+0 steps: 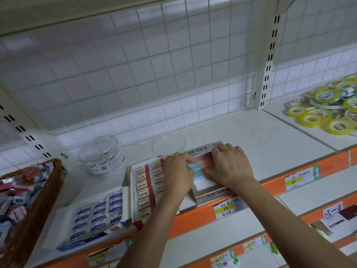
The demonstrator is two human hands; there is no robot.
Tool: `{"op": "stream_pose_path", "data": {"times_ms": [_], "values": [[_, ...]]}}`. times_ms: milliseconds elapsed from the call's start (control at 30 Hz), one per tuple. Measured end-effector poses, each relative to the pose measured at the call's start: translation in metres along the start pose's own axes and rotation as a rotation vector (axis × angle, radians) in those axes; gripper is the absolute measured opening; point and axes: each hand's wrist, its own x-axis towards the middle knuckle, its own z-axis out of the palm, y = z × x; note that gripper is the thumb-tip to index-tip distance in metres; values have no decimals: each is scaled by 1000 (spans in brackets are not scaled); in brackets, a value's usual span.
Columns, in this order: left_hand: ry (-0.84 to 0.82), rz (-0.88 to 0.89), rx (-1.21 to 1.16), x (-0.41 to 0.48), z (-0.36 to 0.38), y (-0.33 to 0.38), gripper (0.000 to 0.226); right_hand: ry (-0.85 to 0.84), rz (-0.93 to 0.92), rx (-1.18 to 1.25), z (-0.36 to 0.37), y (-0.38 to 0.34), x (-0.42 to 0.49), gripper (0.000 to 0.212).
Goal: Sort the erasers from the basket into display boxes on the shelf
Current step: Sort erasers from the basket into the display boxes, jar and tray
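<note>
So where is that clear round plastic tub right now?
The clear round plastic tub stands left of centre in the head view, on the white shelf between the brown wicker basket and a flat clear lid.

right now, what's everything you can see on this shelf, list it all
wicker basket: one, brown, far left
loose erasers: many, red, blue, pink, piled in the basket
ERASER box: one, blue and white, full, right of the basket
2B box: one, red and white, full, next along
silver display box: one, under both hands
pastel erasers: several, blue and pinkish, inside the silver box
plastic tub: one, clear, behind the boxes
lid: one, clear, right of the tub
tape rolls: many, yellow-green, right bay
price tags: several, white and yellow, orange shelf edges
left hand: fingers curled onto the pastel erasers
right hand: likewise
</note>
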Motion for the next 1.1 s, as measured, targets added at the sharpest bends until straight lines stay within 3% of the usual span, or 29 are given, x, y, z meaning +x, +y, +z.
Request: {"op": "stream_pose_path", "data": {"times_ms": [400,700,1100], "values": [[-66,-88,-210,4,-32,5,42,-13,-12,202,-28,-14,1,27],[43,-2,297,-6,-87,-41,36,9,-188,267,-35,-113,9,36],[116,-209,572,-47,-194,-156,24,-45,-473,384,-29,-282,13,39]]}}
